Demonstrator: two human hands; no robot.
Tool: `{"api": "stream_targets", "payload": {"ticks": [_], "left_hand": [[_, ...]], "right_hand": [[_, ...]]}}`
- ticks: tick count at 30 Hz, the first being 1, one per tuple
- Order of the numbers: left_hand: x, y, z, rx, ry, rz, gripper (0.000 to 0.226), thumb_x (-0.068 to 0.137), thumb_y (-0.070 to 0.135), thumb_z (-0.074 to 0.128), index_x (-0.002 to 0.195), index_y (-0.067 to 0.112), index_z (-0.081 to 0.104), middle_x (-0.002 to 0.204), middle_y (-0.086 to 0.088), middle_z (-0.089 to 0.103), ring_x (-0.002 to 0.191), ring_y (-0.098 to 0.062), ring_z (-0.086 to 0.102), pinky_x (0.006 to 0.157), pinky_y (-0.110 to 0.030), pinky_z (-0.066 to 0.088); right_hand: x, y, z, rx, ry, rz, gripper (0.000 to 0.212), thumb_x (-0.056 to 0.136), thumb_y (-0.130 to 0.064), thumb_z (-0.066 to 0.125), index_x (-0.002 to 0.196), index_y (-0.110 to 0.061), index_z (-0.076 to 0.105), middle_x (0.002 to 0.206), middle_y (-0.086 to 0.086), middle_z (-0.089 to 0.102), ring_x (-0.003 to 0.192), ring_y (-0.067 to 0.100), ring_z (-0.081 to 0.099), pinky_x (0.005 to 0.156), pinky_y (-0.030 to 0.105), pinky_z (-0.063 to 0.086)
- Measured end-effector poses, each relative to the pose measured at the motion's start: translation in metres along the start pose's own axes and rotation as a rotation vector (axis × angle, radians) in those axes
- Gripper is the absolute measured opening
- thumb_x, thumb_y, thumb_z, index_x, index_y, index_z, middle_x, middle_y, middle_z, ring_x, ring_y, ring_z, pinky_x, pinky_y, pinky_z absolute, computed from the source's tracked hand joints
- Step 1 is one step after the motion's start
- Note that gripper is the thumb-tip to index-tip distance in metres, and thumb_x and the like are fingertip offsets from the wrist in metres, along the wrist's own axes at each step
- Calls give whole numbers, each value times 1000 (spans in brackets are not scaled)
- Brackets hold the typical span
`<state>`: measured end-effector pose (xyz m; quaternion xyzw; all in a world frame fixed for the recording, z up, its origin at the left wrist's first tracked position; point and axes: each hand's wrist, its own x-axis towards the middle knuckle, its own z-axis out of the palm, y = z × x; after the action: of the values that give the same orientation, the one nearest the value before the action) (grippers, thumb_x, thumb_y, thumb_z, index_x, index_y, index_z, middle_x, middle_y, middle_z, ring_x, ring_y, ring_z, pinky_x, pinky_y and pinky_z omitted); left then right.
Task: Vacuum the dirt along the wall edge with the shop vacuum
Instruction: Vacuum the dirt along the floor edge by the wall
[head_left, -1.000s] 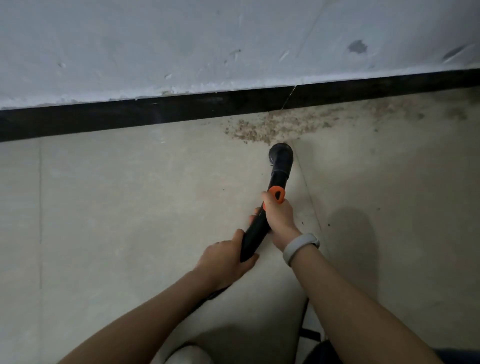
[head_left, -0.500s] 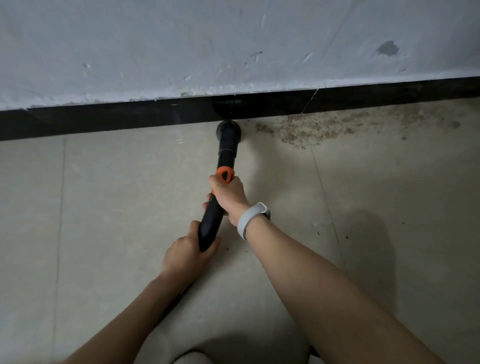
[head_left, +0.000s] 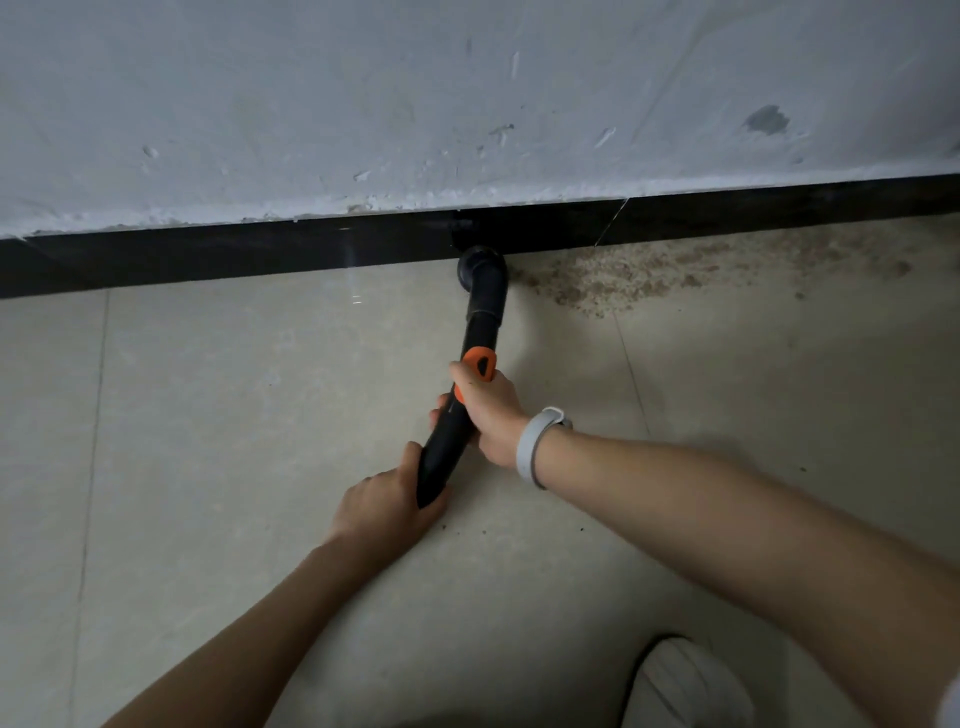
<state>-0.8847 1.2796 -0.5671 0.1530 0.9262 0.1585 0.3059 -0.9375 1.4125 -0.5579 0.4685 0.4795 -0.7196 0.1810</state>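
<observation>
A black vacuum wand (head_left: 483, 317) with an orange collar (head_left: 480, 364) points at the black baseboard (head_left: 260, 254). Its nozzle mouth (head_left: 480, 267) sits on the tile right at the baseboard. A patch of brown dirt (head_left: 634, 275) lies along the wall edge just right of the nozzle and thins out toward the far right. My right hand (head_left: 491, 410) grips the wand just below the orange collar; a pale band is on that wrist. My left hand (head_left: 384, 501) grips the wand's lower end, and the hose beyond it is hidden.
The grey wall (head_left: 467, 104) is chipped and scuffed above the baseboard. Pale floor tiles (head_left: 208, 415) spread left and toward me. A light shoe (head_left: 685, 686) shows at the bottom right. A few dark specks lie on the tile near my right forearm.
The nozzle went from the tile in front of the dirt patch to the baseboard at the patch's left end. Both hands kept their grip on the wand.
</observation>
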Motion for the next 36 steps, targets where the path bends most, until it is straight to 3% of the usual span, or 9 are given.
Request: {"api": "stream_targets", "payload": {"ticks": [4,11,14,19,28,36], "left_hand": [[13,24,-9,-43,-72,71,31,92,40,48,96,21,24,92,-10,64,81,-31,61,60,-28,35],[31,61,-22,29,-162,141,33,92,45,47,105,20,30,73,3,48,67,-22,52,60,-28,38],[41,79,-28,40,-190,154,33,92,46,47,106,21,31,72,5,49,66,-18,53,58,-27,42],[46,110,-16,73,-170,132,31,92,47,46,104,24,29,65,10,42,55,-9,45,49,-20,34],[62,161,9,147,-112,105,37,93,47,44,115,20,33,75,7,45,60,-12,44,52,-22,31],[83,197,15,126,-123,161,38,93,47,44,117,20,35,85,3,53,67,-15,49,63,-25,38]], "right_hand": [[2,-25,-23,-19,13,53,12,90,-14,54,87,-9,43,68,10,49,61,23,54,63,35,55],[2,-53,-63,-18,-26,98,13,91,-15,52,86,-8,43,75,11,50,68,24,58,76,36,55],[4,-66,-79,-21,-22,92,14,92,-17,53,91,-8,44,77,11,52,69,24,60,67,34,55],[14,-70,-111,29,-40,72,15,92,-17,55,95,-5,46,80,12,53,80,28,59,48,27,53],[28,-79,-162,98,0,3,8,90,-12,55,89,-6,49,69,11,52,62,24,54,65,37,54],[36,-98,-201,125,45,-33,11,91,-15,55,90,-7,48,65,10,53,56,25,55,66,39,53]]}}
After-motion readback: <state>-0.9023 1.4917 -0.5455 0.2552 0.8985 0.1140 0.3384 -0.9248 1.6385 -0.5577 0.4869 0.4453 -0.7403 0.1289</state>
